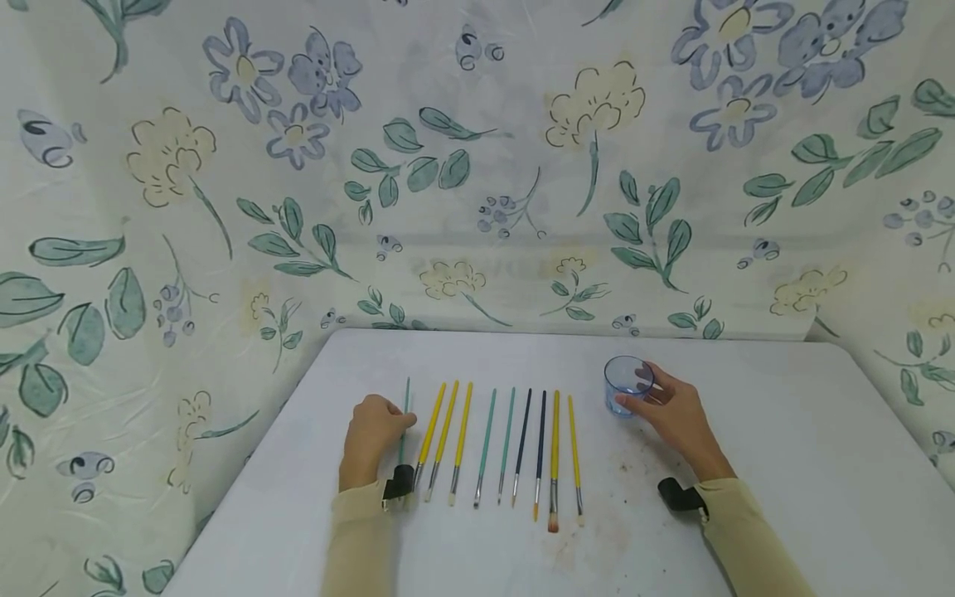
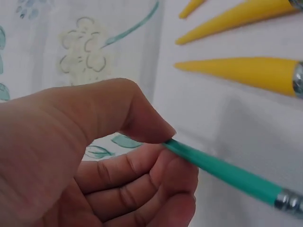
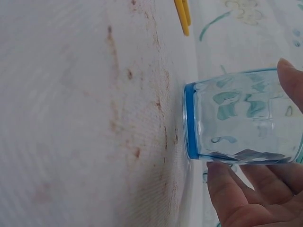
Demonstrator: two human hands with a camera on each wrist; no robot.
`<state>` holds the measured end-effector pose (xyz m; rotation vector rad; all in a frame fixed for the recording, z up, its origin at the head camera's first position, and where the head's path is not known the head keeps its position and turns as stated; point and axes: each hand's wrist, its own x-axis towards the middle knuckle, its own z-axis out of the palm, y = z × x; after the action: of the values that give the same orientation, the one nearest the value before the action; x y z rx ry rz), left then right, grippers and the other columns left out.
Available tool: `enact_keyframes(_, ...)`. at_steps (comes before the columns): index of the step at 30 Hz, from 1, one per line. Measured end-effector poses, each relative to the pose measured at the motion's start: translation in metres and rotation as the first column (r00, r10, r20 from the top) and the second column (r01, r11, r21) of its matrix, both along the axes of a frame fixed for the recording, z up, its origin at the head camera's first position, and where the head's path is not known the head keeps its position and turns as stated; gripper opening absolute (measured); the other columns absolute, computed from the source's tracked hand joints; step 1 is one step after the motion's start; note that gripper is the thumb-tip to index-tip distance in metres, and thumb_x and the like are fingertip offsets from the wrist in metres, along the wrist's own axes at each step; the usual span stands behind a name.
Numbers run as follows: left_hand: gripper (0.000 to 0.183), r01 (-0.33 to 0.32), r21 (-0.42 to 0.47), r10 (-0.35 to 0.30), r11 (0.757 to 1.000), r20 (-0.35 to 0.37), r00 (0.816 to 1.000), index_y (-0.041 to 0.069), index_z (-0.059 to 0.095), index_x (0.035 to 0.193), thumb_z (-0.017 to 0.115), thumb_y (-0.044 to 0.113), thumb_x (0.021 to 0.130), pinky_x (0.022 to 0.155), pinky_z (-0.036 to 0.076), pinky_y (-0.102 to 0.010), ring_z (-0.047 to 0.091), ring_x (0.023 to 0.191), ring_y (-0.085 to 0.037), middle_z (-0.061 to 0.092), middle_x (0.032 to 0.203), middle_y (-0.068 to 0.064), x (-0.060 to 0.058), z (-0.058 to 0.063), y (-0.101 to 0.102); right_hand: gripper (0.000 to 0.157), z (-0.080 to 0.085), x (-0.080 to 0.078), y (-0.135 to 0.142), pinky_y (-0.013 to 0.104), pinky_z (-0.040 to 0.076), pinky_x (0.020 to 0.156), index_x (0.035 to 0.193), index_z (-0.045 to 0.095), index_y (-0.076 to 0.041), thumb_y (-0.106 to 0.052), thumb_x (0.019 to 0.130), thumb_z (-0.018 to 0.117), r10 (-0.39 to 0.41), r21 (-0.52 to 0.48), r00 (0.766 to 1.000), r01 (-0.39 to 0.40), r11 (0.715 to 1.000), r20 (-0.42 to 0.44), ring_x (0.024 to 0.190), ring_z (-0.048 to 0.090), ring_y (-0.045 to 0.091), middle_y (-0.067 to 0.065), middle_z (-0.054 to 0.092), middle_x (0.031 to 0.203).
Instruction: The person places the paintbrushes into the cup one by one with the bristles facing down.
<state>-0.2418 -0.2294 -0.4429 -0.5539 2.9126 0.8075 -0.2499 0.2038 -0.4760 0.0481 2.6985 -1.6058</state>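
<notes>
Senior: What lies nearest on the bench?

Inspector: Brown marks and, beside them, a row of nine paintbrushes, bristles toward the person, handles pointing away.

Senior: The left hand?

Inspector: Grasping. Thumb and fingertips pinch the handle of a slim green paintbrush, at the left end of the row. A black wrist camera hides its bristles in the head view. Contact with the bench cannot be told.

Senior: Handling qualities?

Inspector: Judged light and stiff, the handle smooth enough to roll between fingertips. Preferred hold: the thicker handle just above the metal ferrule. The bristles are presumably soft and best left untouched.

Senior: Farther out, the right hand?

Inspector: Also grasping, thumb on one side and fingers on the other of a clear blue tumbler, right of the brushes. Its base is at or very near the bench; I cannot confirm which.

Senior: Its character?

Inspector: Rigid, probably slippery, heavier than a brush. If glass rather than plastic, fragile. Sound hold: around the wall at mid-height, thumb opposing fingers, off the rim.

Senior: Beyond?

Inspector: A floral sheet behind the bench.
</notes>
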Motion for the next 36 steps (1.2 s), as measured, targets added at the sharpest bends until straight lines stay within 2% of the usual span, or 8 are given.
enact_keyframes(8,0.027,-0.01,0.067,0.01,0.998,0.001,1.0,0.001,0.068,0.095,0.068,0.028,0.087,0.06,0.045,-0.026,0.06,0.073,-0.02,0.068,0.083,-0.011,0.0,0.012,0.003,0.099,-0.001,0.0,0.001,0.048,0.046,0.107,0.154,0.032,-0.011,-0.058,0.078,0.075,0.003,-0.013,1.0,-0.003,1.0,-0.001,0.138,0.046,0.04,0.015,0.046,0.152)
enact_keyframes(16,0.028,-0.003,0.143,0.013,0.99,-0.066,0.998,0.001,0.068,0.101,0.066,0.027,0.089,0.066,0.052,-0.028,0.066,0.075,-0.019,0.072,0.09,-0.014,0.001,0.018,0.005,0.099,-0.001,-0.001,0.001,0.048,0.046,0.107,0.154,0.031,-0.011,-0.057,0.078,0.075,0.005,-0.017,1.0,-0.005,1.0,0.002,0.139,0.045,0.04,0.015,0.045,0.152)
enact_keyframes(23,0.029,0.012,0.215,0.016,0.976,-0.125,0.992,0.003,0.068,0.104,0.063,0.027,0.089,0.066,0.05,-0.026,0.065,0.071,-0.016,0.073,0.085,-0.011,0.001,0.02,0.006,0.1,-0.001,-0.001,0.001,0.047,0.046,0.107,0.155,0.03,-0.012,-0.057,0.078,0.075,0.005,-0.016,1.0,-0.005,1.0,0.006,0.139,0.045,0.04,0.016,0.045,0.153)
enact_keyframes(28,0.029,0.028,0.319,0.028,0.948,-0.17,0.985,0.001,0.067,0.106,0.062,0.025,0.09,0.068,0.056,-0.026,0.066,0.07,-0.016,0.073,0.085,-0.011,-0.001,0.021,0.01,0.102,0.001,-0.001,-0.001,0.05,0.044,0.108,0.155,0.028,-0.014,-0.06,0.077,0.074,-0.009,0.006,1.0,0.009,1.0,0.03,0.14,0.043,0.041,0.016,0.041,0.155)
enact_keyframes(36,0.028,0.037,0.489,0.064,0.871,-0.189,0.98,0.0,0.065,0.108,0.062,0.019,0.089,0.073,0.061,-0.027,0.067,0.073,-0.013,0.072,0.094,-0.014,-0.002,0.02,0.016,0.103,0.0,-0.001,-0.002,0.05,0.044,0.109,0.156,0.028,-0.016,-0.061,0.076,0.075,-0.013,-0.004,0.999,0.013,1.0,0.045,0.141,0.042,0.041,0.015,0.041,0.155)
